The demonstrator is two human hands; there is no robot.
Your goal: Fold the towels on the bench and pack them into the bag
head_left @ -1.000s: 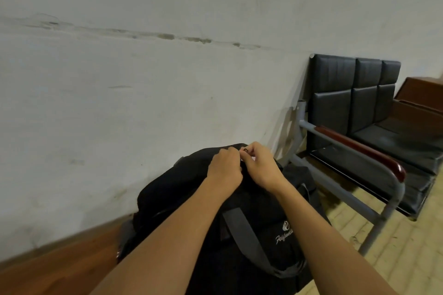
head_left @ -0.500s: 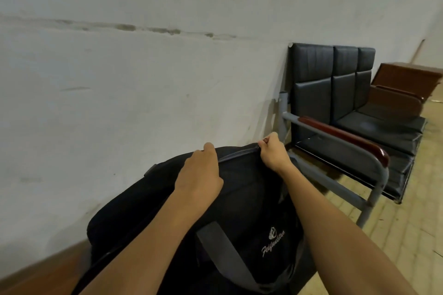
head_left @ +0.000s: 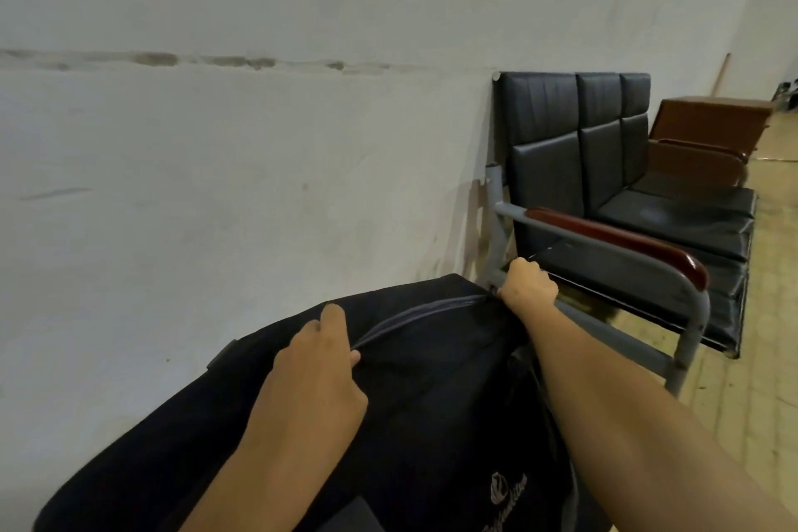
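Right hand (head_left: 527, 289) pinches the zip's far end on the black bag (head_left: 432, 393) | left hand (head_left: 321, 363) grips bag fabric nearer along the zipper (head_left: 414, 317) | no towels visible; packing looks nearly done, zip closed between hands.

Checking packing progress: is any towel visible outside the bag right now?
No: the head view shows only the black bag under both hands, the seats and the wall; no towel shows.
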